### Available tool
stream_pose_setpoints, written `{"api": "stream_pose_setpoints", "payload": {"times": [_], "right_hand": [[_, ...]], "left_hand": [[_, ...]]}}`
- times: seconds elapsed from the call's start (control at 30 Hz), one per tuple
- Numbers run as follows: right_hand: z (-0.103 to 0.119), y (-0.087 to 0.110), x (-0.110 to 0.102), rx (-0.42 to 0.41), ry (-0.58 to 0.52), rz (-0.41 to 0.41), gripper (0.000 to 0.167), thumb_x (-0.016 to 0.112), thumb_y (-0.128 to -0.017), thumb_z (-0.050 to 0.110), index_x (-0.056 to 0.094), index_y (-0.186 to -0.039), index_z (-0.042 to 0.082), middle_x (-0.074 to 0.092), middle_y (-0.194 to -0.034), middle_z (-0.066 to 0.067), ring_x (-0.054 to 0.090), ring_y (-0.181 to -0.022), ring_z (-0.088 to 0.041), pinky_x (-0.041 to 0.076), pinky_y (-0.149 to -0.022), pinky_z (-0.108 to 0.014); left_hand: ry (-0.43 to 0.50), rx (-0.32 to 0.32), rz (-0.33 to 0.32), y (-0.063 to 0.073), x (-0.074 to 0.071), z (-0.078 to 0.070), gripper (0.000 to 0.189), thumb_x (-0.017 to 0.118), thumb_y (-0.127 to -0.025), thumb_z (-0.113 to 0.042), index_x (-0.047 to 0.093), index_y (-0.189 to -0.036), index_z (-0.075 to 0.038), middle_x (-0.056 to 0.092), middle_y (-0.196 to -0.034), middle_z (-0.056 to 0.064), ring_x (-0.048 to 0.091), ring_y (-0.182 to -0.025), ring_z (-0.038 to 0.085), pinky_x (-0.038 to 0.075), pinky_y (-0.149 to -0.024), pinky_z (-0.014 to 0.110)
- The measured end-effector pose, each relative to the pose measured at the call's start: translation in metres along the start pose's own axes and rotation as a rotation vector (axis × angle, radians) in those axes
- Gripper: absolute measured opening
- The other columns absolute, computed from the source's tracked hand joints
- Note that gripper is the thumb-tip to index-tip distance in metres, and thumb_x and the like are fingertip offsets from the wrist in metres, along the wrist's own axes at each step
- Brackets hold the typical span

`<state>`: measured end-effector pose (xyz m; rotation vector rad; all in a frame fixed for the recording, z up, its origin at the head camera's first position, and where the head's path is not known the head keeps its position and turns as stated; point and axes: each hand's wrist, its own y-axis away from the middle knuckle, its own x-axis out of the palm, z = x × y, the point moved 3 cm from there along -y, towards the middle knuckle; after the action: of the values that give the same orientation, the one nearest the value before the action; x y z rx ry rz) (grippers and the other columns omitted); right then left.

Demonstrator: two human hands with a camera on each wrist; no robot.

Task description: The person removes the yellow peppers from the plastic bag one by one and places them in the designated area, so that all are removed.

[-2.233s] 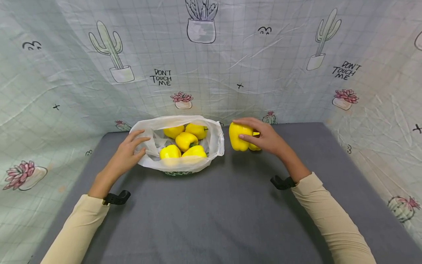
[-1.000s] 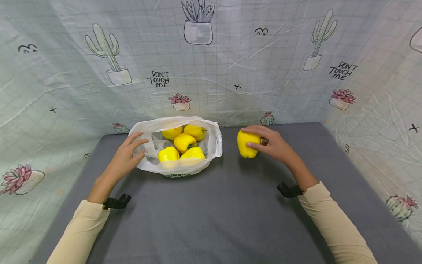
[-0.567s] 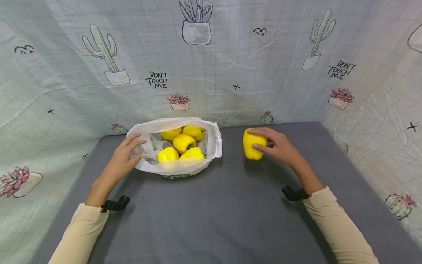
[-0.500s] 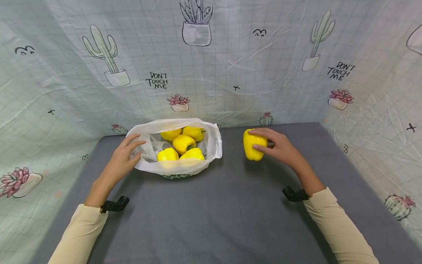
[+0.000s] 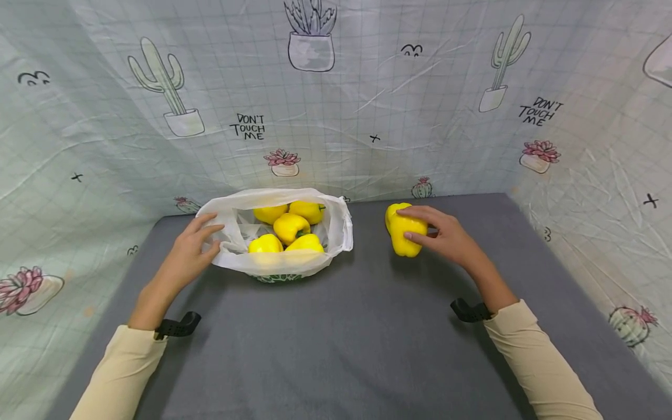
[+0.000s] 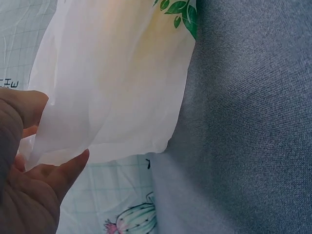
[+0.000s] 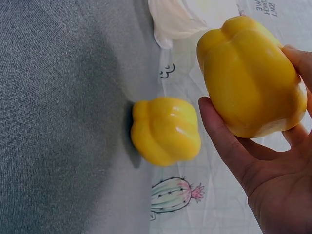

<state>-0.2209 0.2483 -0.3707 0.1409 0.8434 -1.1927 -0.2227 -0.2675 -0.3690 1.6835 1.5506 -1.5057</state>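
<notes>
Left hand: at the 9 o'clock side of the white bag, holding its rim with thumb and fingers; the left wrist view shows the thin film running between them.
Right hand: closed around the held pepper, thumb on one side and fingers on the other, out at 3 o'clock from the white bag and well apart from it.
Held pepper: yellow, glossy, lifted off the table.
Loose pepper: yellow, resting on the table; seen from the head it peeks out between 10 and 11 o'clock of the held pepper, while the right wrist view shows a gap between the two.
White bag: standing on the table with its mouth wide, green leaf print low on its 6 o'clock side.
Bagged peppers: five yellow ones inside, one in the middle, the others about it at 10, 1, 5 and 8 o'clock.
Printed cloth: hangs at 12 o'clock, beyond the table, with cactus drawings.
</notes>
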Motion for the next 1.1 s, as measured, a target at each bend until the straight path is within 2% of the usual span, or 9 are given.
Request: {"api": "stream_pose_setpoints", "payload": {"times": [0.07, 0.2, 0.3, 0.53, 0.73, 0.9, 1.1], "right_hand": [[0.000, 0.001, -0.001, 0.005, 0.007, -0.004, 0.051, 0.073, -0.095, 0.013, 0.059, -0.144, 0.018, 0.053, -0.148, -0.009, 0.059, -0.117, -0.028, 0.057, -0.085, -0.044], [0.000, 0.002, -0.003, 0.007, 0.020, -0.005, 0.051, 0.073, -0.095, 0.015, 0.059, -0.144, 0.020, 0.052, -0.149, -0.008, 0.059, -0.118, -0.027, 0.058, -0.083, -0.041], [-0.001, 0.003, -0.003, 0.003, 0.027, -0.006, 0.051, 0.073, -0.095, 0.014, 0.059, -0.144, 0.018, 0.051, -0.149, -0.010, 0.059, -0.118, -0.028, 0.058, -0.082, -0.038], [-0.002, 0.004, -0.005, 0.007, 0.031, -0.009, 0.050, 0.071, -0.097, 0.018, 0.059, -0.144, 0.023, 0.052, -0.149, -0.007, 0.058, -0.120, -0.028, 0.058, -0.083, -0.043], [-0.004, 0.004, -0.007, 0.023, 0.046, -0.012, 0.048, 0.071, -0.097, 0.022, 0.060, -0.143, 0.027, 0.052, -0.149, -0.005, 0.058, -0.121, -0.027, 0.058, -0.084, -0.046], [-0.007, 0.004, -0.010, 0.002, 0.076, -0.017, 0.048, 0.071, -0.097, 0.021, 0.060, -0.143, 0.025, 0.053, -0.148, -0.006, 0.057, -0.123, -0.028, 0.056, -0.085, -0.049], [-0.009, 0.003, -0.013, -0.007, 0.113, -0.021, 0.047, 0.071, -0.097, 0.022, 0.060, -0.143, 0.024, 0.054, -0.148, -0.009, 0.057, -0.124, -0.031, 0.055, -0.085, -0.051]], "left_hand": [[-0.013, 0.005, -0.001, 0.000, -0.001, 0.000, 0.035, 0.061, -0.093, 0.002, 0.063, -0.125, 0.013, 0.041, -0.150, 0.028, 0.048, -0.125, 0.049, 0.046, -0.088, 0.062], [-0.023, 0.001, 0.000, 0.000, -0.002, 0.000, 0.034, 0.059, -0.092, 0.002, 0.063, -0.124, 0.016, 0.041, -0.149, 0.029, 0.042, -0.133, 0.051, 0.041, -0.097, 0.066], [-0.024, -0.001, 0.005, 0.000, -0.003, 0.000, 0.034, 0.058, -0.093, 0.002, 0.063, -0.123, 0.016, 0.041, -0.149, 0.030, 0.039, -0.134, 0.052, 0.039, -0.099, 0.067], [-0.024, 0.003, -0.006, -0.001, -0.006, 0.001, 0.033, 0.057, -0.093, 0.002, 0.063, -0.122, 0.017, 0.043, -0.147, 0.030, 0.045, -0.128, 0.052, 0.043, -0.092, 0.065], [-0.018, -0.013, 0.003, -0.003, -0.008, 0.002, 0.034, 0.057, -0.094, 0.002, 0.062, -0.123, 0.018, 0.042, -0.148, 0.031, 0.041, -0.133, 0.053, 0.039, -0.097, 0.066], [-0.011, -0.032, 0.020, -0.003, -0.009, 0.001, 0.035, 0.056, -0.094, 0.002, 0.061, -0.125, 0.018, 0.042, -0.149, 0.030, 0.039, -0.135, 0.052, 0.039, -0.098, 0.066], [-0.009, -0.017, 0.010, -0.003, -0.010, 0.002, 0.036, 0.056, -0.094, 0.002, 0.061, -0.125, 0.019, 0.042, -0.148, 0.031, 0.040, -0.134, 0.053, 0.040, -0.097, 0.066]]}}
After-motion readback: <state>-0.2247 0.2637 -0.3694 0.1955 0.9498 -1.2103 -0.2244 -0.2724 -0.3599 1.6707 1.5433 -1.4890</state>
